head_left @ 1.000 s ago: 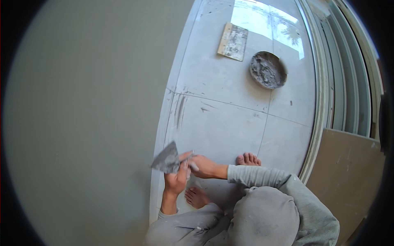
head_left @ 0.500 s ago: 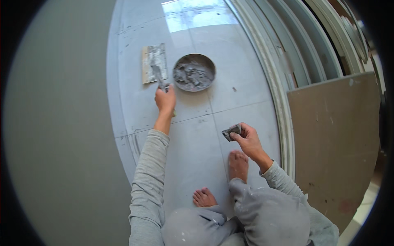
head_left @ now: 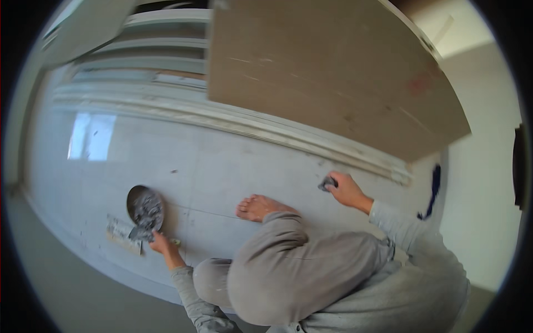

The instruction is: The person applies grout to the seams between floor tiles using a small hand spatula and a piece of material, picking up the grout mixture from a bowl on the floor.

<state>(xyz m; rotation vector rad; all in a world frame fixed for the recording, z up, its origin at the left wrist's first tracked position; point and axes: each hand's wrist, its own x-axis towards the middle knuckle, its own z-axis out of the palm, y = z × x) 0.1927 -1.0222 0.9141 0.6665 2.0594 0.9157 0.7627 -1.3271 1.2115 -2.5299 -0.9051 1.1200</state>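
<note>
My left hand is closed around a paste-smeared putty knife at the near edge of a round bowl. Lumpy grey paste fills much of the bowl. Partly behind the knife, a flat rectangular spreading blade with grey smears lies on the floor. Off to the right, my right hand pinches a small, dark grey, smeared piece above the floor; blur hides its exact kind. A small yellowish object shows beside my left wrist.
A large brown board leans along the far side, beside stacked pale frames. Pale tiled floor lies between them and my bare foot. A dark blue item rests by the right wall.
My view has swung to the right, so the bowl, spreading blade and left hand now appear lower left. More of the board and the right wall shows. Both hands keep their holds.
</note>
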